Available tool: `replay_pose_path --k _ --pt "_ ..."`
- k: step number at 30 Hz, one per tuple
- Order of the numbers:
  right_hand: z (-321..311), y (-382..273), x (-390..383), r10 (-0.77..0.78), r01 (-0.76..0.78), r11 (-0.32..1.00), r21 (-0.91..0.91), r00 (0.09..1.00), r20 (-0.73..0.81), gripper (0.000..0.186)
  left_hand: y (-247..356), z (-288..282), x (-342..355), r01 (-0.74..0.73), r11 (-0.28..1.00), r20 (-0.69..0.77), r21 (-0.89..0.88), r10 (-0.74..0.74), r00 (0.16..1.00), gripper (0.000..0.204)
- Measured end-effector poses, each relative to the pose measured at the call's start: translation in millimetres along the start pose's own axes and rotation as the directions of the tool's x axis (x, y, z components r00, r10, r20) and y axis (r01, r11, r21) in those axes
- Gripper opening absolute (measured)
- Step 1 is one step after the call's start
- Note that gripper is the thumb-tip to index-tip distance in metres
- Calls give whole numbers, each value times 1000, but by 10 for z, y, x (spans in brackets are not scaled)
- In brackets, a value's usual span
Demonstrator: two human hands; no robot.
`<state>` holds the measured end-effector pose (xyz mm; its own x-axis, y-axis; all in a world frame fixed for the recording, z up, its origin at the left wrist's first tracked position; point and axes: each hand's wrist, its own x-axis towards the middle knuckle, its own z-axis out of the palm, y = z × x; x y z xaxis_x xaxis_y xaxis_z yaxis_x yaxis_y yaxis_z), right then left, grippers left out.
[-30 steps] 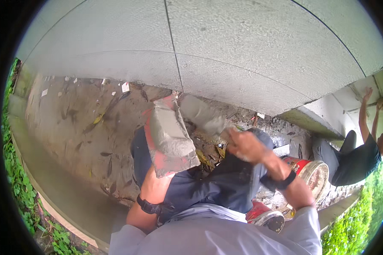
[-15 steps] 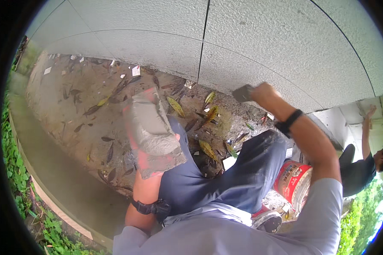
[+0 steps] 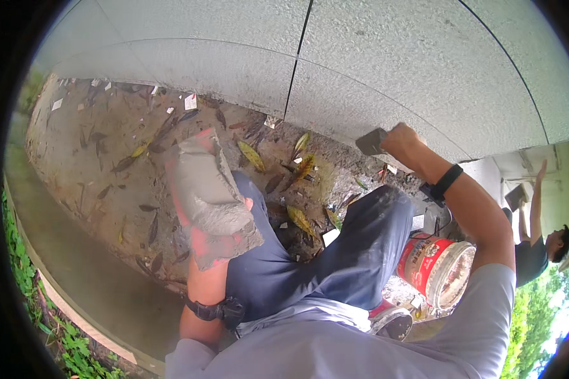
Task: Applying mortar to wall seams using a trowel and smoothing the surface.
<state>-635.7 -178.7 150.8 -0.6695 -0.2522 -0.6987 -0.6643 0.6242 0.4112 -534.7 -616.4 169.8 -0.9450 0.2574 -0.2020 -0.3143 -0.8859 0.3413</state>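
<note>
My left hand (image 3: 249, 203) is under a red plaster hawk (image 3: 199, 243), with only a bit of finger showing at its right edge. A thick slab of wet grey mortar (image 3: 202, 174) lies on the hawk, spilling over its near end. My right hand (image 3: 403, 140) is closed round a small trowel, whose dark flat blade (image 3: 371, 142) points left. The blade is low along the foot of the textured grey wall (image 3: 373, 69); whether it touches the wall I cannot tell. The trowel's handle is hidden in my fist.
Dry leaves (image 3: 251, 156) and white scraps (image 3: 190, 102) litter the dirty ground. By my right knee stands a red and white bucket (image 3: 427, 265), a smaller bucket (image 3: 392, 321) nearer me. At far right a co-worker (image 3: 537, 256) reaches up. Green plants (image 3: 19, 252) border a ledge at left.
The view has swung a little to the right, so the ground and hawk sit further left. My right hand keeps the trowel low by the wall. A grey flat tool shows beside the co-worker.
</note>
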Motion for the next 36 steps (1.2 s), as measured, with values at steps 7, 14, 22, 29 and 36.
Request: replay_pose_path --k 7,14,22,29,36 --pt "-706 -466 334 14 40 991 128 918 -397 24 100 130 -56 7 1000 -225 -7 -8 974 66" --pt "-281 -64 348 -74 78 996 51 994 -84 19 227 -212 -100 42 996 -7 -84 -43 999 59" --pt "-473 -178 456 -15 64 992 113 922 -388 14 261 -13 -51 -12 999 -294 -32 2 956 62" --pt "-466 -144 469 91 -64 989 137 975 -201 19 161 3 15 8 992 -107 -128 -22 994 66" --pt "-298 -201 345 147 -115 983 141 960 -239 14 156 -54 -37 -46 999 -128 -17 44 991 55"
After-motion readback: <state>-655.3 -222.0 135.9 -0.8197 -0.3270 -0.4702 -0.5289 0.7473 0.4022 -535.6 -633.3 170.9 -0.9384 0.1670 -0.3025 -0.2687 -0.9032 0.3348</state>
